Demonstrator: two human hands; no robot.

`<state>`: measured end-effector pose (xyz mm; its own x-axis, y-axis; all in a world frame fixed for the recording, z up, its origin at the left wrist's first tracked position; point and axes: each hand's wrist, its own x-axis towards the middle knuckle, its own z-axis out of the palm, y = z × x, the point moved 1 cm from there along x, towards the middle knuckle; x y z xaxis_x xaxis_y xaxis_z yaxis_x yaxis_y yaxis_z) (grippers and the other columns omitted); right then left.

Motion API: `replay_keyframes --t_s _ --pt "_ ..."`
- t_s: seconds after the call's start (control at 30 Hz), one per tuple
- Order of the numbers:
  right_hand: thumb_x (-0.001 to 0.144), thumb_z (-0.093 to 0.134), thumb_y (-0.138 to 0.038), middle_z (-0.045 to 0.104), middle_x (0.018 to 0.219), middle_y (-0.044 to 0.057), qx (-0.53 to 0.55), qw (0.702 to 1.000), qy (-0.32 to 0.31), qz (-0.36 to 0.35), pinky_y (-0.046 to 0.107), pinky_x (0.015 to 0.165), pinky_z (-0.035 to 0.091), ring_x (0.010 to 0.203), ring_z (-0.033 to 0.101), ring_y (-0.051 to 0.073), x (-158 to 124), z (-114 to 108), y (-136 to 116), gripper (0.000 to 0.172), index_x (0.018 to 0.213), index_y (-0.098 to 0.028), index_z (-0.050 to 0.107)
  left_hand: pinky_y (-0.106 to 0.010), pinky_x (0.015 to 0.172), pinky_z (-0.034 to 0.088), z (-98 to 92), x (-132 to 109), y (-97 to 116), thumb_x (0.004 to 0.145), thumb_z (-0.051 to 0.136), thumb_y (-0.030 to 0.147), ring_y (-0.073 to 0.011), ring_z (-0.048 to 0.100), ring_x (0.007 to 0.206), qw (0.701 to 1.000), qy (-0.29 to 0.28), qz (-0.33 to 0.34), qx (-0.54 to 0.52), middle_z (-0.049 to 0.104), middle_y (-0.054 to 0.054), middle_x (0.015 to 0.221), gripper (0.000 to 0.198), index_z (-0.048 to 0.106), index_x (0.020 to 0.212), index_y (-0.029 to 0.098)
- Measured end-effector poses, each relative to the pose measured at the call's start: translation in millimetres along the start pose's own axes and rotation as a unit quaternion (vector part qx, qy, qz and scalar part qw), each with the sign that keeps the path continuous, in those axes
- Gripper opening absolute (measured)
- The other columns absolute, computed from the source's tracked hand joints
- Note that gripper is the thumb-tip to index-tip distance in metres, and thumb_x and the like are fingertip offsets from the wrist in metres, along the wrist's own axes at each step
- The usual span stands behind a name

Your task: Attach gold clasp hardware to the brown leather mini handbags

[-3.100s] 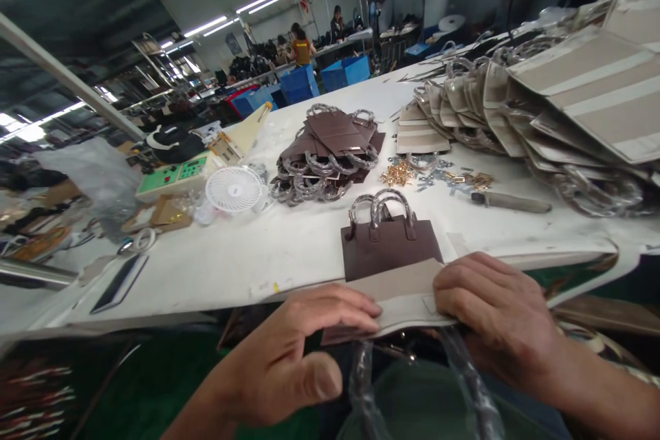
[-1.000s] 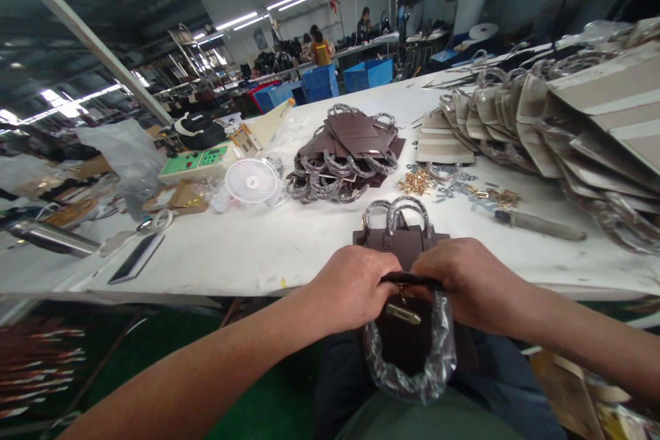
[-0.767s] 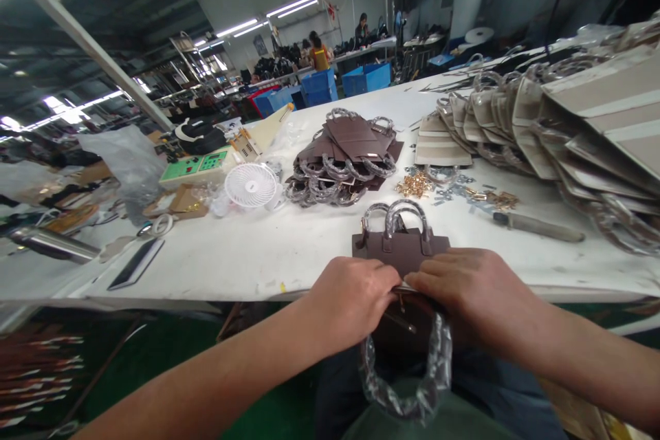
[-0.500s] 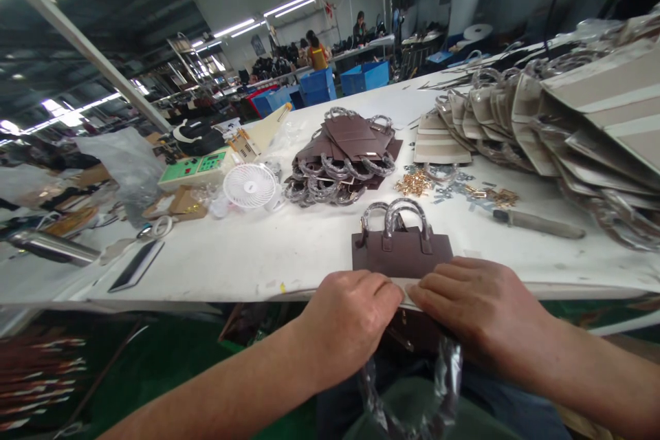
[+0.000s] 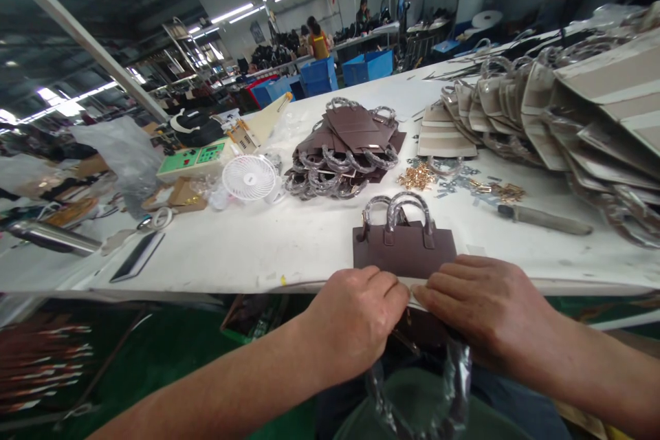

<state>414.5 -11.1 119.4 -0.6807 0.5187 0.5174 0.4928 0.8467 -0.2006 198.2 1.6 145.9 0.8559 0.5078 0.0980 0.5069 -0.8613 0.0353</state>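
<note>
A dark brown handbag piece [image 5: 407, 251] lies over the table's front edge, its plastic-wrapped handles standing up on the tabletop. Its other half hangs below the edge towards my lap, with another wrapped handle [image 5: 458, 378] dangling there. My left hand [image 5: 364, 313] is closed on the fold at the edge, knuckles up. Close beside it, my right hand [image 5: 479, 302] grips the same fold from the right, thumb near the left fingertips. A pale strip shows between the hands. The palms and most fingertips are hidden.
Behind lie stacked brown bag pieces [image 5: 350, 134], gold-coloured hardware [image 5: 416, 177], metal plates and a grey-handled tool [image 5: 546, 220]. Beige bag pieces [image 5: 539, 117] are heaped at right. To the left are a white fan [image 5: 250, 177], a phone-like dark slab [image 5: 137, 258] and a steel flask [image 5: 54, 237]. People work far off.
The view has shifted slightly. Both hands keep their hold on the brown handbag piece at the table edge, with hardly any movement.
</note>
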Motion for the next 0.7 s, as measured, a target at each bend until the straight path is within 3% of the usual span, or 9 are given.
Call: replay_keyframes --t_s 0.33,0.53,0.7 --pt "0.106 0.042 -0.013 0.057 0.074 0.002 0.029 0.999 -0.030 0.005 0.038 0.064 0.023 0.066 0.044 0.021 1.2 -0.7 1.2 0.030 0.084 -0.018 0.062 -0.037 0.060 0.047 -0.8 -1.9 -2.7 0.093 0.052 0.012 -0.0207 0.055 0.072 0.998 0.013 0.045 0.031 0.060 -0.004 0.087 0.011 0.062 0.093 0.016" --pt "0.098 0.060 -0.015 0.057 0.070 0.000 0.005 0.997 -0.015 0.073 0.038 0.064 0.024 0.064 0.048 0.018 1.0 0.1 6.4 0.026 0.072 -0.019 0.059 -0.035 0.064 0.049 -0.5 0.2 -3.7 0.098 0.050 0.013 -0.0189 0.057 0.074 1.000 0.009 0.008 0.004 0.061 -0.002 0.086 0.014 0.061 0.090 0.018" --pt "0.087 0.065 -0.009 0.060 0.070 0.000 -0.005 0.995 -0.032 0.090 0.037 0.064 0.025 0.065 0.050 0.018 1.0 2.1 5.8 0.021 0.070 -0.020 0.059 -0.035 0.062 0.047 1.5 -0.6 0.8 0.098 0.049 0.012 -0.0186 0.055 0.072 1.000 0.016 0.001 -0.005 0.062 -0.003 0.086 0.016 0.060 0.088 0.018"
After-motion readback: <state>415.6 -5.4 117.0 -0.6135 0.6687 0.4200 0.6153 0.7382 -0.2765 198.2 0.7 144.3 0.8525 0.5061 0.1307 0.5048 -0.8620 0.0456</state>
